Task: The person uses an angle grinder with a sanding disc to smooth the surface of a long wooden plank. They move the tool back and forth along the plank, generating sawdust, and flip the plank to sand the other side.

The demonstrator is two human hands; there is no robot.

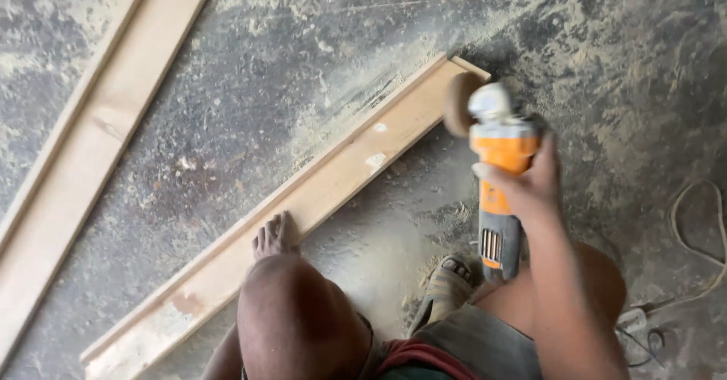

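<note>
overhead, the right hand (530, 187) gripped an orange and grey angle grinder (496, 190), its round sanding disc (459, 104) at the end of a long pale wooden plank (318, 198) lying on the dusty floor (288, 69); left hand unseen.

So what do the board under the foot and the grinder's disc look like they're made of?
Board: pale bare wood, unfinished, with a raised edge strip and sawdust around it. Disc: tan and blurred, probably an abrasive sanding pad. The right hand grips the grinder, whose orange body looks like plastic.
</note>
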